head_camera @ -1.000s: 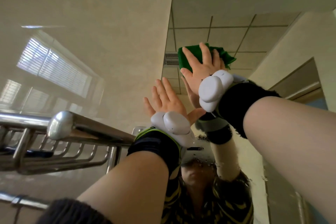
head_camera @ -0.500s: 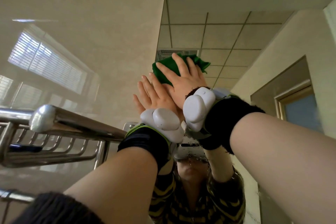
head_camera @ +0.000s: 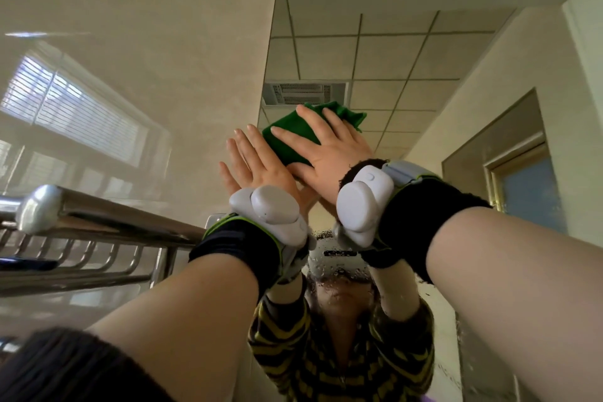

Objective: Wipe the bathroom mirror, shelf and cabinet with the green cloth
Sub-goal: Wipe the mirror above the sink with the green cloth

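The mirror [head_camera: 391,52] fills the right half of the head view and reflects the ceiling. My right hand [head_camera: 326,153] presses a bunched green cloth [head_camera: 287,137] flat against the glass near the mirror's left edge, fingers spread over it. Just left of it, my left hand [head_camera: 254,166] lies flat against the glass with fingers straight, its fingertips beside the cloth's lower edge. Water droplets [head_camera: 339,274] cling to the glass below both wrists. Shelf and cabinet are out of sight.
A chrome towel rack [head_camera: 98,222] juts out from the glossy tiled wall [head_camera: 146,42] at the left, close to my left forearm. A dark object [head_camera: 26,264] lies on the rack. The mirror reflects a person in a striped top and a doorway [head_camera: 522,173].
My right hand has slid the cloth down and to the left across the mirror, from well above the left hand to beside it. The left hand stayed flat on the glass.
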`<state>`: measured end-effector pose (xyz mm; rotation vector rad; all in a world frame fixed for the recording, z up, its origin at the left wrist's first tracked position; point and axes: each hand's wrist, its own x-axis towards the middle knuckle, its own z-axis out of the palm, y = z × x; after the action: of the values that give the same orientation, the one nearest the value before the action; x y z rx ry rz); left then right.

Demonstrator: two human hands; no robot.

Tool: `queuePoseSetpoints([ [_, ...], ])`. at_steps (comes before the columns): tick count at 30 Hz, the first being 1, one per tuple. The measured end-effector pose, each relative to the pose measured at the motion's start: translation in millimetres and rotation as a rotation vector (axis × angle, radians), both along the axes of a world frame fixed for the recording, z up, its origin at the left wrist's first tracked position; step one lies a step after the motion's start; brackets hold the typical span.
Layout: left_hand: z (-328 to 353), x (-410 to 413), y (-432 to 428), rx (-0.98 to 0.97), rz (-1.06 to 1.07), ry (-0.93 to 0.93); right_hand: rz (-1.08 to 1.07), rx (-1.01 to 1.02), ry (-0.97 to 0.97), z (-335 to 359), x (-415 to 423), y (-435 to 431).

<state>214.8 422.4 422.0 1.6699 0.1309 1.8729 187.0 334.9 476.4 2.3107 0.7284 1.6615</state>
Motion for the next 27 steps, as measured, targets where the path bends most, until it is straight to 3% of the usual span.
queuePoseSetpoints([
  [14, -7, -7, 8, 0.129, 0.002, 0.187, 0.003, 0.338, -0.132, 8, 3, -21],
  [27, -11, -23, -3, 0.103, -0.009, 0.208, -0.033, 0.165, -0.056, -20, 1, -47],
])
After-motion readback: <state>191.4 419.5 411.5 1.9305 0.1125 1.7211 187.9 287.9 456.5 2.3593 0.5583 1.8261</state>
